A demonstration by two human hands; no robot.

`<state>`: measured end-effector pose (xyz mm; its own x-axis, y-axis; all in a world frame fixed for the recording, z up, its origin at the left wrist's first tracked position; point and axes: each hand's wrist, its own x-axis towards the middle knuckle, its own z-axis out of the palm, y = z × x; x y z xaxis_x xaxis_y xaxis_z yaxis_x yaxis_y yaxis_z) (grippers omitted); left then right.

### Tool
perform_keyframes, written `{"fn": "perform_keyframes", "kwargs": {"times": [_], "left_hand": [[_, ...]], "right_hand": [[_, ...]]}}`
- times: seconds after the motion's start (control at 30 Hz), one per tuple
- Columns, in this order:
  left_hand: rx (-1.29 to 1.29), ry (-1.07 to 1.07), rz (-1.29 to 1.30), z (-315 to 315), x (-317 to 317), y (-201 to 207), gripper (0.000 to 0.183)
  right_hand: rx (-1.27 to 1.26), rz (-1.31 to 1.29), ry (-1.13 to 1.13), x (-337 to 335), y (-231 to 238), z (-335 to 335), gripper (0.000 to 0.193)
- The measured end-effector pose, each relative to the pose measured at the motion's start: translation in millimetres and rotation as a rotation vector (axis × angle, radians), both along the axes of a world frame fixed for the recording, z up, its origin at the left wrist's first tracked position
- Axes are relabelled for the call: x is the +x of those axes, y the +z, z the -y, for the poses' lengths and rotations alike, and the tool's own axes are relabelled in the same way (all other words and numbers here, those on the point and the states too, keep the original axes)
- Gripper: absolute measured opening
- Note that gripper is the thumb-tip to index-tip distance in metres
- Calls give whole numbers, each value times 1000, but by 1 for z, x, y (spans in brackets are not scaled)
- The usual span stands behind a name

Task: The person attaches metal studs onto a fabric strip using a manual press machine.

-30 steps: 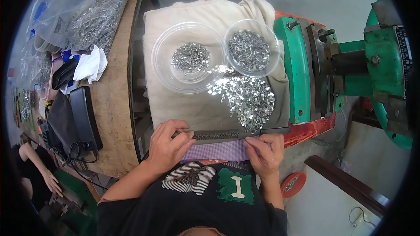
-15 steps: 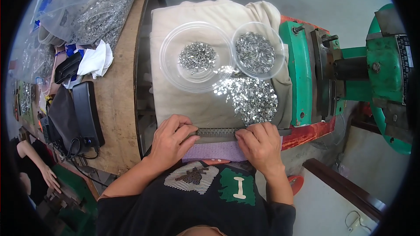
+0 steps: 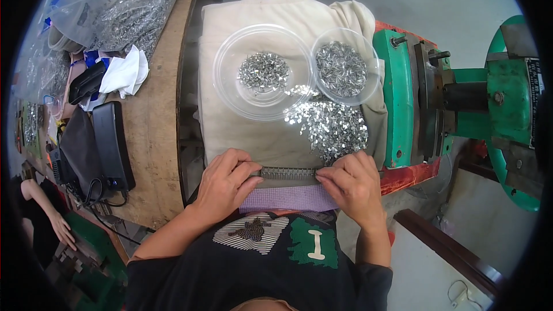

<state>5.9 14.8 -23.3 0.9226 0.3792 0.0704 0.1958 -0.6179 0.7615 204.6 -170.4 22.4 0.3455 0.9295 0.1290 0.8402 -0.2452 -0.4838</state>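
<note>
A narrow dark metal strip (image 3: 289, 173) with a row of small upright pins or pieces lies across the near edge of the cloth. Its left end is pinched by my left hand (image 3: 226, 183), thumb and fingertips together. At the other end my right hand (image 3: 352, 187) has its thumb and forefinger pressed together on the strip. Any small piece between those fingertips is hidden. Just beyond my right hand spreads a loose heap of shiny metal bits (image 3: 340, 129). A large clear plastic bowl (image 3: 222, 83) and a smaller clear tub (image 3: 374, 75) hold more small metal parts.
Beige cloth (image 3: 230, 138) covers the work surface, with purple checked fabric (image 3: 282, 198) at its near edge. A green machine (image 3: 397, 98) stands to the right. On the left, a wooden table (image 3: 155, 132) carries bags, a black power bank (image 3: 114, 144) and tissue. A co-worker's arm (image 3: 49, 213) shows lower left.
My right hand has shifted slightly right and away from me along the strip. My left hand keeps its hold. The whole view has moved a little.
</note>
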Motion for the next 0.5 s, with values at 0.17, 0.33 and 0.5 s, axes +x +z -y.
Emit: {"fn": "perform_keyframes", "kwargs": {"times": [0.17,0.33,0.5], "left_hand": [[0,-9,-10,0,1,1,30],[8,-18,-25,-1,1,2,32],[15,-30,-40,-2,6,6,33]], "right_hand": [[-27,68,30,-9,-5,-2,17],[-25,36,63,-6,-4,-7,17],[30,-52,33,4,-2,-20,15]]}}
